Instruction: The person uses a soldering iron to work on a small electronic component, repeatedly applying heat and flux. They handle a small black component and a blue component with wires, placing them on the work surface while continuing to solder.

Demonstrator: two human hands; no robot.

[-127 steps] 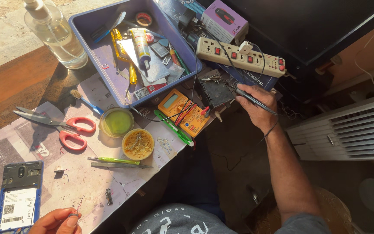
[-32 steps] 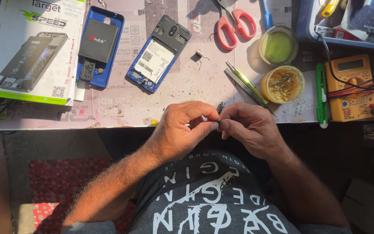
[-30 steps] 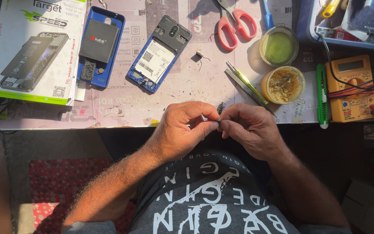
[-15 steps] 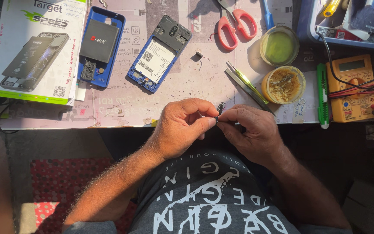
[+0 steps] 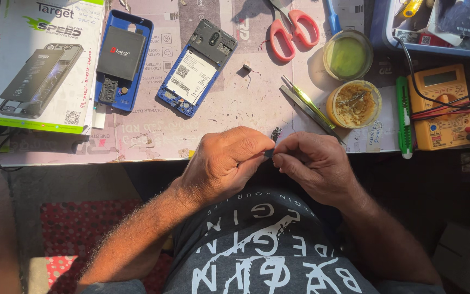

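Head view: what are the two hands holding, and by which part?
The left hand and right hand pinch a tiny dark part between their fingertips, one from each side. It is too small to tell what it is.

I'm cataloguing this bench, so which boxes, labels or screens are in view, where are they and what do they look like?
Box: far left, flat, white with green edge, phone picture.
Opened phone: centre, blue frame, white label inside.
Battery: black, lying in the blue back cover.
Meter: right, yellow, small grey screen.

Both hands meeting at centre frame, left hand [image 5: 227, 166] and right hand [image 5: 314, 163] pinching a tiny dark part [image 5: 269, 154] over the table [image 5: 153, 136] edge.
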